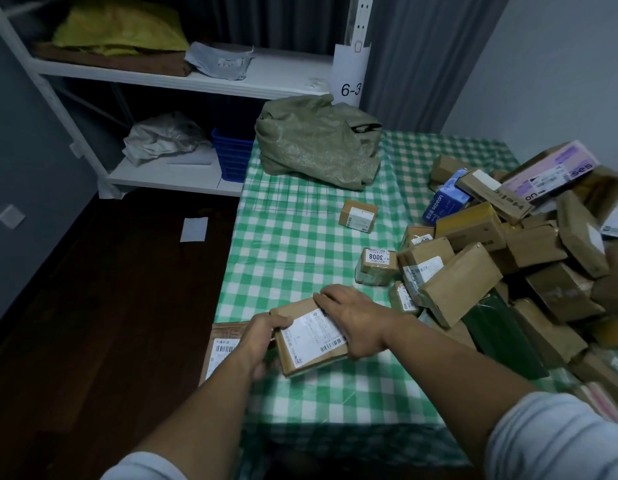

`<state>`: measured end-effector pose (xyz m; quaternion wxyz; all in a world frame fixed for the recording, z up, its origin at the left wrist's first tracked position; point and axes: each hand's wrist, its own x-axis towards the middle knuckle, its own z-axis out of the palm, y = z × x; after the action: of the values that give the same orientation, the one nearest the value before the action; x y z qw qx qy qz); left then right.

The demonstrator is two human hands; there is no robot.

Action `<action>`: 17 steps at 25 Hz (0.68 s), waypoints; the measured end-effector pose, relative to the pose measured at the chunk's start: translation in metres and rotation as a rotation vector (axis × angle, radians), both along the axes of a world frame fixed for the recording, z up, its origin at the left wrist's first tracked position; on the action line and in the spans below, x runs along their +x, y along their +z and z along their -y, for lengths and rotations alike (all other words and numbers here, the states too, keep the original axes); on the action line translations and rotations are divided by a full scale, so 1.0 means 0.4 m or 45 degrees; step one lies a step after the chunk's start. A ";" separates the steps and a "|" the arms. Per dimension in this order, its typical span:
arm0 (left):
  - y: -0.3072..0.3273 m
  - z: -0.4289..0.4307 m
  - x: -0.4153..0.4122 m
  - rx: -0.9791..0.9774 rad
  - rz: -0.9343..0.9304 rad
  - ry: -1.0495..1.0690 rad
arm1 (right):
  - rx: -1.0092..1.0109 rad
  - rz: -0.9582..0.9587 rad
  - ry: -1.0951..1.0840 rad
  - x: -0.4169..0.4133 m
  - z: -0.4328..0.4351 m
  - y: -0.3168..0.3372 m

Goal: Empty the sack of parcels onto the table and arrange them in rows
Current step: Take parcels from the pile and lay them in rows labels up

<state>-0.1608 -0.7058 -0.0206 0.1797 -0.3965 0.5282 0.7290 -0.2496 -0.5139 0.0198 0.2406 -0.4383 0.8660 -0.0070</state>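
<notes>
Arranging was in hand: the left hand (266, 336) and right hand (356, 317) gripped a labelled parcel (311, 337) at the counter's (300, 237) near-left corner, beside a flat parcel (224, 344). The sack (318, 140) lay slumped behind; the heap (508, 254) lay unsorted. Next, judged: set it square, starting a row.

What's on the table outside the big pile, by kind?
Green sack: 1
Held parcel: 1
Loose brown parcels: 3 (lone box, 3008 box beside the pile, flat one at near edge)
Total: 5
</notes>
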 end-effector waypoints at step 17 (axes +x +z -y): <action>0.003 0.013 0.033 0.211 -0.151 0.121 | -0.792 0.695 -1.802 0.062 0.068 -0.034</action>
<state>-0.1476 -0.7109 -0.0195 0.1456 -0.3612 0.4562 0.8001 -0.2250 -0.5411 0.0062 0.2490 0.1823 0.8070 -0.5035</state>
